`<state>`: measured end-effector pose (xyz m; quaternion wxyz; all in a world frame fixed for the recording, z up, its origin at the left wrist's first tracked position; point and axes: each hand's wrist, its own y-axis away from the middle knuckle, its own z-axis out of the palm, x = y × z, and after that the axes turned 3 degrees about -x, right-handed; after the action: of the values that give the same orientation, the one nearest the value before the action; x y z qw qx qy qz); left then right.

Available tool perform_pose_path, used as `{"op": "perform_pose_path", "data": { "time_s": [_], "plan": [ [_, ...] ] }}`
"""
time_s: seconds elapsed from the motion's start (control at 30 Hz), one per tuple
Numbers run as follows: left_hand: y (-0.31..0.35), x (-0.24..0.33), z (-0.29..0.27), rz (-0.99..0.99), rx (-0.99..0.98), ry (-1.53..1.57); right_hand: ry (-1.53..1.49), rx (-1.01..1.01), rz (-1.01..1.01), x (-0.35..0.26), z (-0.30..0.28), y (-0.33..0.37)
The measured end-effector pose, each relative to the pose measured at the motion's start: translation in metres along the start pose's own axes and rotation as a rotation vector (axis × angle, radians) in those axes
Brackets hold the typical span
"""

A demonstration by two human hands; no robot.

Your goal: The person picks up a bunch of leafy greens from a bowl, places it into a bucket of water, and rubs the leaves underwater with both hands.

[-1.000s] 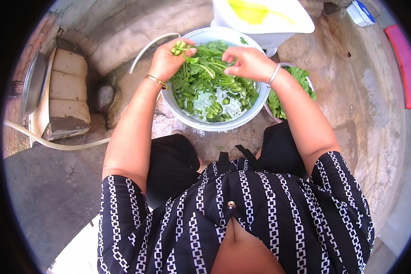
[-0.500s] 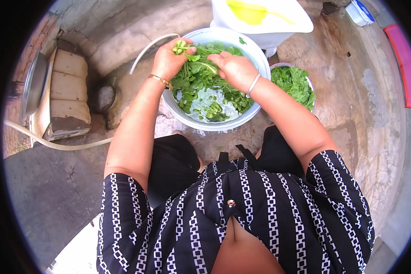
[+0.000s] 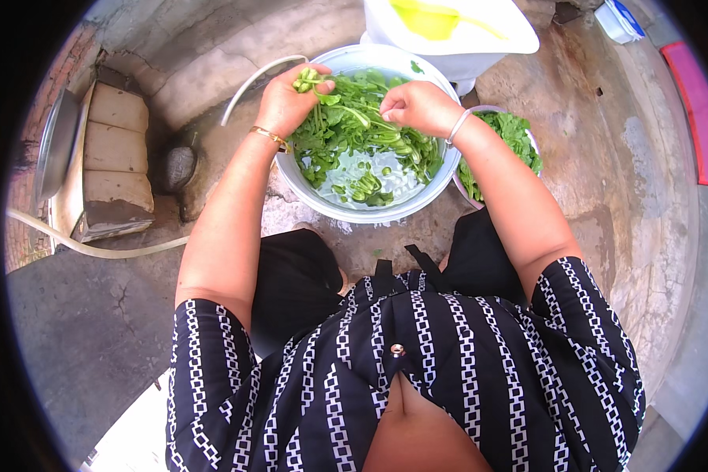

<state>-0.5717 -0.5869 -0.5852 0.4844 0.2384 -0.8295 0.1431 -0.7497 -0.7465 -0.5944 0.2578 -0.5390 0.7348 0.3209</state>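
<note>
A wide white basin (image 3: 346, 214) on the ground in front of me holds water and floating leafy greens (image 3: 405, 145). Over its left part, my left hand (image 3: 285, 101) is closed round the light-green stem ends of a bunch of leafy greens (image 3: 307, 79), whose leaves trail to the right. My right hand (image 3: 423, 108) hovers above the basin's right side, thumb and fingertips pinched together. Whatever lies between those fingertips is too small to make out. Several loose leaves and stem pieces (image 3: 368, 187) float near the basin's front.
Right of the basin, a smaller tub (image 3: 477, 197) holds more greens (image 3: 507, 138), partly behind my right forearm. A white container (image 3: 472, 59) stands behind. A pale hose (image 3: 102, 250) runs along the left, near a block-like structure (image 3: 118, 149) and a dark round object (image 3: 181, 167).
My right hand has moved right, away from the left hand, and its fingers have drawn into a pinch. My left hand still holds the stems in nearly the same place.
</note>
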Motion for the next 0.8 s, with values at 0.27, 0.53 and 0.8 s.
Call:
{"op": "perform_pose_path", "data": {
  "time_s": [0.27,0.53,0.8],
  "plan": [
    [0.006,0.002,-0.007,0.011,-0.131,0.014,0.321,0.11,0.022,0.019,0.011,-0.014],
    [0.017,0.006,-0.013,0.005,-0.153,0.06,0.051,0.154,0.01,0.019,0.019,-0.042],
    [0.018,0.008,-0.012,0.008,-0.17,0.051,0.075,0.038,0.102,0.015,0.027,-0.057]
  ]
}}
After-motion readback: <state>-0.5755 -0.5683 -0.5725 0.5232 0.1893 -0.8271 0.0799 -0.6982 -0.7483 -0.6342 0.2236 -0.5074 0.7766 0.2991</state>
